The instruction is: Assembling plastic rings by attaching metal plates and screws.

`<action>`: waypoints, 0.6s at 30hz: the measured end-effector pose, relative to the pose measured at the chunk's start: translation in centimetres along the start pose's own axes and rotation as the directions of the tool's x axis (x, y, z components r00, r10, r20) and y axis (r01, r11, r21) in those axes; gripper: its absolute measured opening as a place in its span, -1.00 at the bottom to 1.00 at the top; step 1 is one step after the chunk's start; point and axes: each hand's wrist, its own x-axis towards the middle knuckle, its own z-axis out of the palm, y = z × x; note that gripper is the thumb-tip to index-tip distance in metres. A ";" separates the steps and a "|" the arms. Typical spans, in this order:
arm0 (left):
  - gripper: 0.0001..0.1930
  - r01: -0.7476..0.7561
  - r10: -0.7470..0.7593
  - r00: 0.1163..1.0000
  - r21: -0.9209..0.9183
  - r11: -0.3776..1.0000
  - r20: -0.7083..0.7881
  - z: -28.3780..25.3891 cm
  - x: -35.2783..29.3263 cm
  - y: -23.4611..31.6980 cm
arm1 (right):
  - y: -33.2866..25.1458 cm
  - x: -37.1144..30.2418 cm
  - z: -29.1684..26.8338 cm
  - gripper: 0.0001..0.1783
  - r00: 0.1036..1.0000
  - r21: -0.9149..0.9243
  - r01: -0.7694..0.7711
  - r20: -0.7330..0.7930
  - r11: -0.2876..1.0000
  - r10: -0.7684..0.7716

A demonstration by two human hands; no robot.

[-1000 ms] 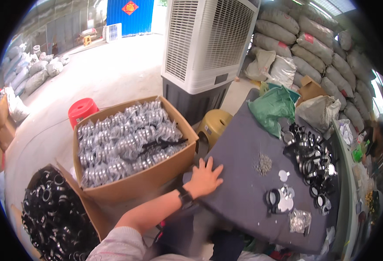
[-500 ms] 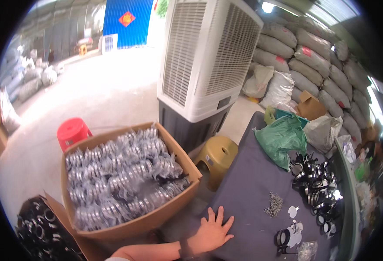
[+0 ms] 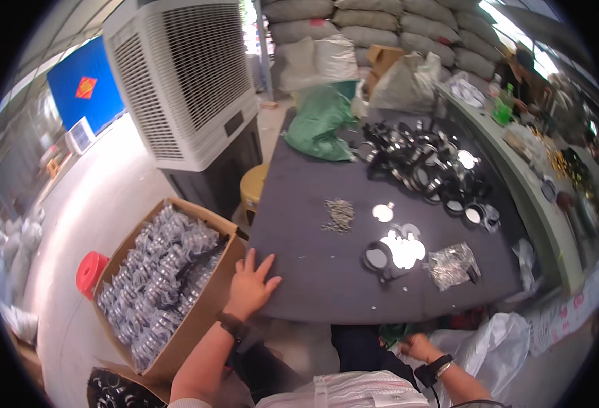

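My left hand (image 3: 252,287) rests on the left edge of the dark-covered table (image 3: 306,285), fingers spread and holding nothing. Below the front edge, beside my thigh, is my right hand (image 3: 420,348). Its fingers look curled near some green material (image 3: 392,333); what they hold, if anything, is hidden. On the table stand a round black ring-shaped part (image 3: 378,256), shiny white discs (image 3: 405,250), a single disc (image 3: 383,212), a pile of small screws (image 3: 340,215) and a clear bag of small metal pieces (image 3: 453,265). A heap of black-and-silver ring-shaped parts (image 3: 422,160) lies farther back.
Left of the table stands a cardboard box (image 3: 211,299) of plastic-wrapped rings, with a red stool (image 3: 90,272) beyond. A yellow stool (image 3: 250,187) and large air cooler (image 3: 191,81) are behind. A green bag (image 3: 320,126) lies on the far corner; clear plastic (image 3: 497,347) hangs at right.
The view has swung right and shows more of the table. My left hand stays spread at the table's left edge. My right hand and lap have come into view.
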 end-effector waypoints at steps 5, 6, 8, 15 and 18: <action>-0.44 -0.102 0.102 0.995 -0.013 0.995 -0.006 1.4 1.2 3.0 | -6.6 -5.0 -12.8 -0.77 0.520 0.106 -0.183 -0.833 0.977 0.188; -0.43 -0.022 0.026 0.999 -0.134 0.991 0.024 2.1 1.3 2.6 | -5.6 -5.1 -14.2 -0.77 0.487 0.034 -0.241 -0.860 0.970 0.151; -0.40 0.022 -0.052 0.997 -0.432 0.902 -0.057 2.9 0.0 0.4 | -4.0 -6.8 -15.7 -0.76 0.379 -0.049 -0.285 -0.923 0.957 0.065; -0.78 0.435 -0.460 0.849 0.151 0.888 0.260 9.5 -25.5 -10.0 | 5.1 -11.2 -17.9 -0.92 0.160 0.099 -0.465 -0.968 0.880 0.194; -0.81 0.209 -0.231 0.972 0.319 0.925 0.032 10.7 -30.9 -8.1 | 7.0 -9.7 -16.1 -0.93 0.235 -0.002 -0.516 -0.962 0.857 0.139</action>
